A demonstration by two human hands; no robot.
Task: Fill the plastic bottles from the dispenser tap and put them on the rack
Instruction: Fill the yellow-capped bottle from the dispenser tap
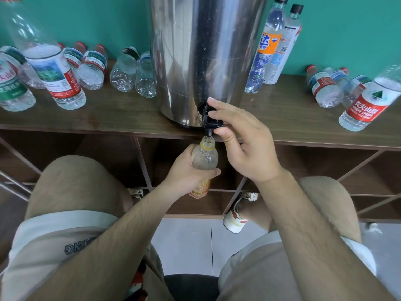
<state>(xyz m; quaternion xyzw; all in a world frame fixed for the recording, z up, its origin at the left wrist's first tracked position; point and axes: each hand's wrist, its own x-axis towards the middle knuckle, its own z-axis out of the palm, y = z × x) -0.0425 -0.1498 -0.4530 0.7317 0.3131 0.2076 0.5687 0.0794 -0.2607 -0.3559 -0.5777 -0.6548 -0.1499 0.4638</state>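
Note:
A steel dispenser [204, 57] stands on the brown wooden rack top [121, 118], its black tap [208, 118] over the front edge. My left hand [186, 172] grips a small clear bottle [205, 158] with a yellow neck ring and orange label, upright, mouth open right under the spout. My right hand [243, 140] pinches the tap lever between thumb and fingers.
Several empty bottles lie at the back left [128, 72], and red-labelled ones [54, 68] stand further left. Two tall capped bottles [275, 44] stand right of the dispenser, with more water bottles [366, 105] at the far right. Open rack compartments [303, 170] sit below, my knees close in front.

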